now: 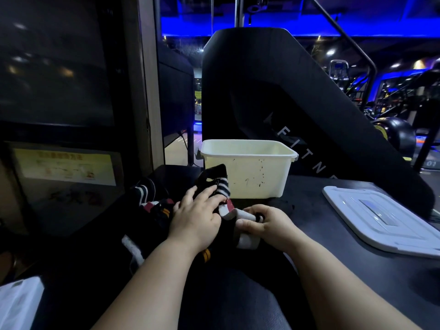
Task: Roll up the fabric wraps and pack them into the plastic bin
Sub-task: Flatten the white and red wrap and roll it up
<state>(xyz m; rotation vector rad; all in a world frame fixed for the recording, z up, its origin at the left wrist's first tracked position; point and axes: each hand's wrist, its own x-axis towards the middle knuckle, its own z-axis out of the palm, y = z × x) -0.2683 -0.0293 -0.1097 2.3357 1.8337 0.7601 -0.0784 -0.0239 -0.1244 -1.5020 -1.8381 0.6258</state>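
Observation:
A cream plastic bin (252, 172) stands on the dark surface straight ahead; I cannot see its inside. In front of it lies a pile of black fabric wraps with white, red and yellow stripes (152, 206). My right hand (269, 225) grips the rolled end of a black and white wrap (245, 216). The loose striped end of that wrap (222, 185) rises toward the bin. On that stretch my left hand (197, 215) lies with its fingers extended, pressing it down.
The bin's white lid (383, 220) lies flat at the right. A large black fitness machine (285, 96) rises right behind the bin. A dark cabinet with a yellow notice (64, 166) stands at the left. A white sheet (16, 303) shows at the bottom left corner.

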